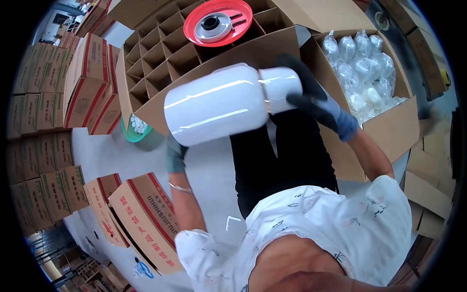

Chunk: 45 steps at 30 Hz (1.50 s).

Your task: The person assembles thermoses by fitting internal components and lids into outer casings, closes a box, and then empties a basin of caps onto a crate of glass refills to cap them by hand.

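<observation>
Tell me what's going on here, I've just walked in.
Someone in gloves is holding a glossy white jar tipped on its side. Their right hand grips its narrower end, while the left hand, mostly hidden, is at the wide base. In front is a divided cardboard carton with a red dish on top, and to the right an open carton holds plastic-wrapped pieces.

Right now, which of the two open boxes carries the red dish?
The gridded box straight ahead, beyond the white jar: the red dish sits on top. The box at right holds clear plastic bags instead.
</observation>
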### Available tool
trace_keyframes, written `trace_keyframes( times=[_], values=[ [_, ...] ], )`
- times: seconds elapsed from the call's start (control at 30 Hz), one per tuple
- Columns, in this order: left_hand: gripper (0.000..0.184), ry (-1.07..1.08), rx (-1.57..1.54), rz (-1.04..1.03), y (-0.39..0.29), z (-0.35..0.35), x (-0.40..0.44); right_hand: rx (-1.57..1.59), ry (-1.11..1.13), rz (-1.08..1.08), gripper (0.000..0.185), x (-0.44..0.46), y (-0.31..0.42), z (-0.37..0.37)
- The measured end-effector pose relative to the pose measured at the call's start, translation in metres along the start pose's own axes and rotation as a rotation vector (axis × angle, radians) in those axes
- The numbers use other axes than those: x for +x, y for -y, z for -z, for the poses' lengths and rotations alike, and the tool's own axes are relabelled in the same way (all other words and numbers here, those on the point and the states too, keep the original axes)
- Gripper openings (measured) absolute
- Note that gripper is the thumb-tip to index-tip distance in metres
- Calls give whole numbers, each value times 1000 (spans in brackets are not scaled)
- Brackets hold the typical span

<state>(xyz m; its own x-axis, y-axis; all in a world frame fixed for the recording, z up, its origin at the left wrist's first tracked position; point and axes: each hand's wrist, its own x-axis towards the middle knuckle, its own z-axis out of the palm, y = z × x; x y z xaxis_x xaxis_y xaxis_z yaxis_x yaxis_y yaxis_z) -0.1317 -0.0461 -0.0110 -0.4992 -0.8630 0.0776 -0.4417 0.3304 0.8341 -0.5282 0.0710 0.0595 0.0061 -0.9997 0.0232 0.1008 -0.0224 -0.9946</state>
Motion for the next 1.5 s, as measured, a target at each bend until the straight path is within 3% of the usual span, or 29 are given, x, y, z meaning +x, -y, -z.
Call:
trace_keyframes(
  times=[0.07,0.1,0.17,0.23,0.33,0.37,0.47,0.6,0.7,0.77,0.83,0.87,0.93,0.97,1.0,1.03,1.07,1.1,1.13,1.17,1.2,1.27,1.3,1.37,1.4,1.43,1.47,1.5],
  values=[
    [53,68,237,-161,22,16,24,-304,21,225,82,-12,14,-9],
    [50,75,337,-217,24,18,32,-206,-51,208,68,-16,14,-20],
    [45,2,455,-210,-8,14,42,170,175,-226,71,-28,-2,8],
    [43,155,492,-134,-25,16,52,282,198,-410,69,-37,-18,15],
    [43,188,502,-201,-2,5,55,10,-32,-263,58,-29,-30,17],
    [43,176,503,-259,10,3,55,-21,-41,-137,63,-18,-29,13],
    [43,197,419,-262,17,-1,59,-555,-135,400,64,-20,-8,-10],
    [47,169,453,-215,-10,10,69,480,108,-699,63,-28,2,-2],
    [50,190,370,-252,-31,22,87,317,195,-742,65,-34,-24,-8],
    [50,239,208,-225,-54,22,96,-255,390,-782,59,-17,7,3],
    [50,396,120,-5,-111,21,112,-832,565,-760,54,9,24,16],
    [50,477,76,104,-128,14,119,-958,438,-467,49,28,22,24],
    [46,626,293,-225,-129,-17,135,-1195,273,413,37,93,9,34],
    [43,730,386,-207,-138,-43,134,-1348,36,803,33,126,3,39],
    [40,829,483,-189,-150,-71,134,-1301,89,617,40,179,0,34],
    [41,905,519,-239,-155,-98,127,-1150,110,703,47,211,5,17],
    [43,982,557,-289,-156,-118,120,-1289,235,429,44,256,2,9],
    [45,1005,514,-201,-153,-124,120,-1398,123,581,45,292,-31,10],
    [48,1030,472,-112,-151,-125,121,-1402,256,541,45,321,-39,6],
    [45,986,513,-157,-160,-115,122,-1468,330,582,45,345,-56,9],
    [45,853,356,-206,-152,-108,124,-1534,406,622,45,362,-68,12],
    [45,573,34,-293,-127,-94,123,-1521,513,420,47,378,-67,12],
    [46,316,-151,-220,-116,-91,124,-1514,564,320,48,383,-65,12],
    [51,-74,-649,42,-108,-79,132,-1690,434,1009,51,358,-69,23],
    [52,-206,-967,236,-108,-72,141,-1264,397,722,57,275,14,1],
    [56,-163,-1083,200,-104,-70,148,-1046,262,975,55,260,4,7],
    [58,-57,-1261,143,-109,-71,153,-1009,263,1033,64,234,12,3],
    [59,86,-1446,72,-116,-73,157,-1048,222,922,62,205,14,-4]
  ],
)
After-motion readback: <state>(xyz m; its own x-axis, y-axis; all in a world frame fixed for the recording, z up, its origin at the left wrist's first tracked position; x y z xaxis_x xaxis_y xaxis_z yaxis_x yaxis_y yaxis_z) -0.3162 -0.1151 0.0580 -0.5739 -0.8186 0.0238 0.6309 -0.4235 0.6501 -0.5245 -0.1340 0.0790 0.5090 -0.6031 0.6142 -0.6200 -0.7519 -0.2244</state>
